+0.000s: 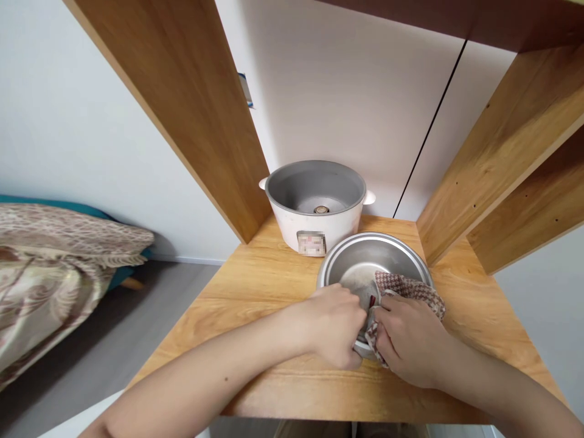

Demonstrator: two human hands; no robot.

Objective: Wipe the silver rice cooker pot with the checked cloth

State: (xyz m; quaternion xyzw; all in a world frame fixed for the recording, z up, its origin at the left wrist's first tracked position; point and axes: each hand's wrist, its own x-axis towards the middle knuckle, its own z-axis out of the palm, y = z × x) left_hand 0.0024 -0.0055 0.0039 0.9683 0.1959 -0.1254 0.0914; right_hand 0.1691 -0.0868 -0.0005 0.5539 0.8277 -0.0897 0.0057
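A round metal inner pot (365, 249) rests on the wooden desk top in front of me. My left hand (335, 322) is closed on the pot's near left rim, fingers curled over the edge. In my right hand (406, 334) is a brown-and-white checked cloth (410, 289), bunched under the fingers at the pot's near right side. Part of the cloth drapes across the inside and over the right rim. A small dark red bit shows beside the cloth, too small to name. Behind the pot stands a white rice cooker body (285, 222), lidless, with its grey inside showing.
The wooden desk top (219, 310) lies between a thick wooden post (205, 121) at left and wooden boards (493, 146) at right. A white wall (356, 91) closes off the back. At far left, a patterned cover (55, 292) drapes over teal furniture.
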